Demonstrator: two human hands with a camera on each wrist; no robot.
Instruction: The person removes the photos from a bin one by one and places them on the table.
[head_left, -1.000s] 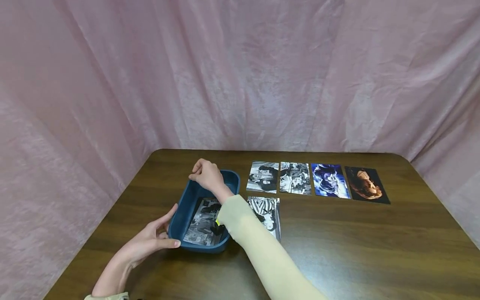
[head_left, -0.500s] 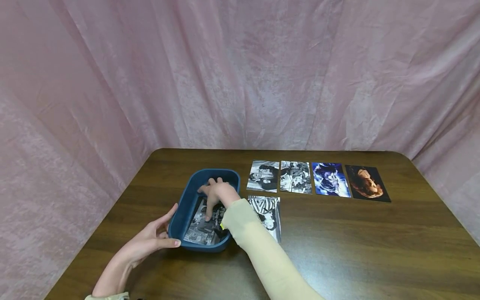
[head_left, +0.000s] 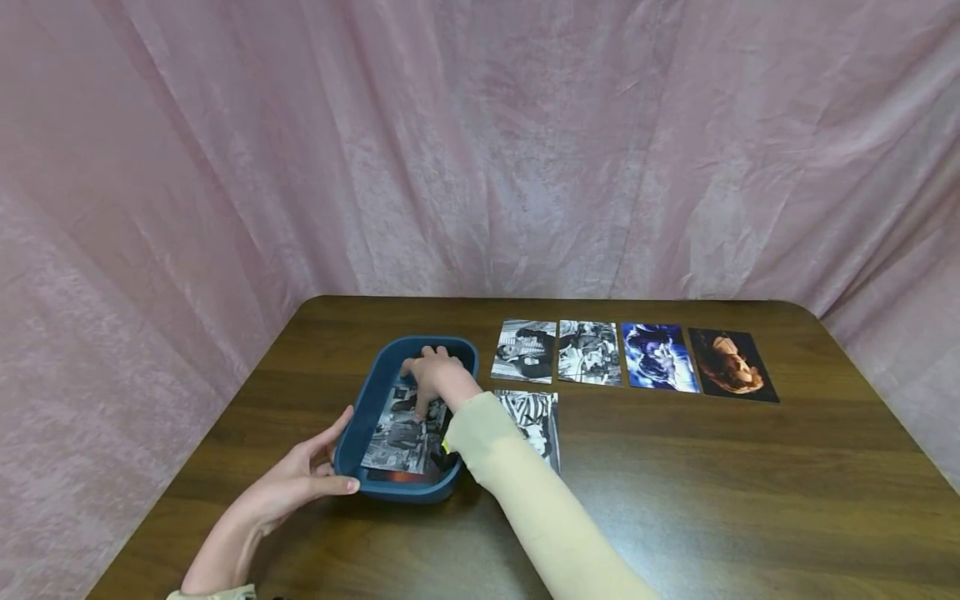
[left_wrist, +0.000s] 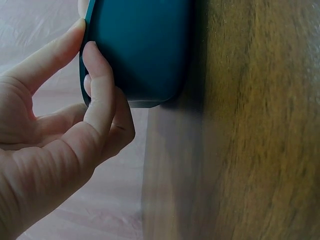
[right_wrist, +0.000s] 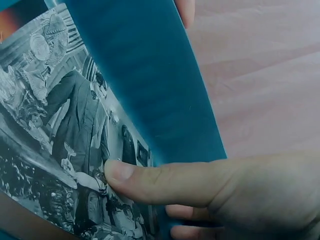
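We see a dark wooden table [head_left: 675, 500] backed by a pink curtain [head_left: 480, 142]. On the table's left part sits a blue tub [head_left: 375, 400], and both our arms meet at it. Our right arm, in a cream sleeve [head_left: 525, 508], stretches from the lower edge up and left, so that the right hand [head_left: 438, 379] dips into the tub from above with the wrist bent down. Our left hand [head_left: 300, 479] lies at the tub's near left corner, bare forearm angled in from the lower left; its thumb [left_wrist: 97, 80] and forefinger rest against the tub's rim and outer wall, the other fingers loosely bent, bracing rather than clasping. Inside the tub the right hand pinches a black-and-white photo [right_wrist: 55, 145], thumb [right_wrist: 150, 182] pressed on its face, fingers hidden beneath, and the print tilts up off the tub's floor. Right of the tub lie a striped photo [head_left: 534, 421] and a row of four photos [head_left: 630, 357].
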